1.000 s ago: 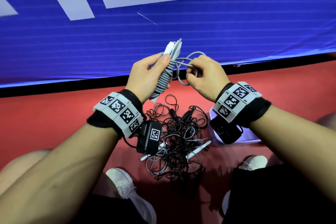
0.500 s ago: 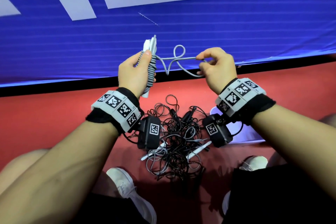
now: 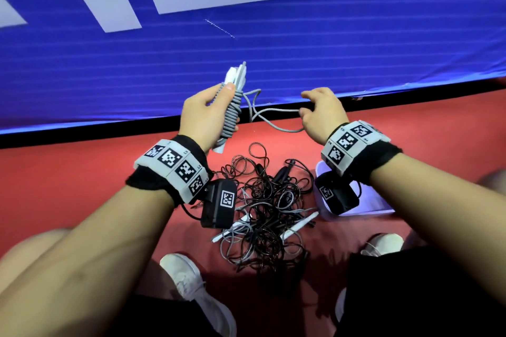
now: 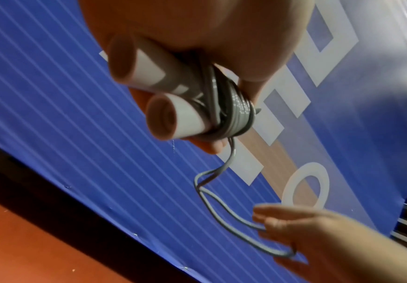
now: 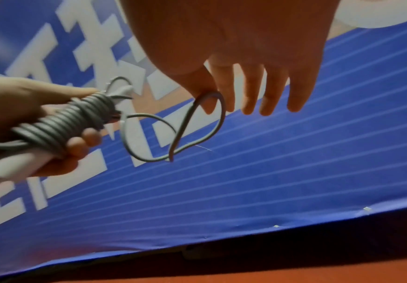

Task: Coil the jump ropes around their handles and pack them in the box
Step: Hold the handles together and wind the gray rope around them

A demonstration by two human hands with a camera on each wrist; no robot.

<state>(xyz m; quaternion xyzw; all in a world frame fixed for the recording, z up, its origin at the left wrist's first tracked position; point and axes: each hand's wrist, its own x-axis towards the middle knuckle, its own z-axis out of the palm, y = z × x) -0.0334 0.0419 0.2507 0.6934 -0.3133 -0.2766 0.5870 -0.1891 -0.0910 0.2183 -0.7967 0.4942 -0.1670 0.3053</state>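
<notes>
My left hand [image 3: 208, 115] grips a pair of white handles [image 3: 236, 75] held side by side, with grey rope wound tightly round them in a coil [image 3: 232, 115]. A short loose loop of the same grey rope [image 3: 273, 117] runs from the coil to my right hand [image 3: 320, 109]. That hand's fingers [image 5: 253, 86] are straight and spread, and the loop [image 5: 197, 130] hangs over the thumb. In the left wrist view the handles' hollow ends [image 4: 164, 118] face the camera. A white box [image 3: 375, 200] lies on the floor under my right wrist.
A tangled pile of black and grey jump ropes [image 3: 271, 205] with white and black handles lies on the red floor [image 3: 68, 186] between my feet. A blue banner with white shapes [image 3: 356, 49] stands behind, black-edged at its base. White shoes [image 3: 189, 279] are below.
The hands have drawn apart since a second ago. My right hand has gone from pinching the rope to straight fingers, with the loop left hanging on the thumb. The left hand keeps its grip.
</notes>
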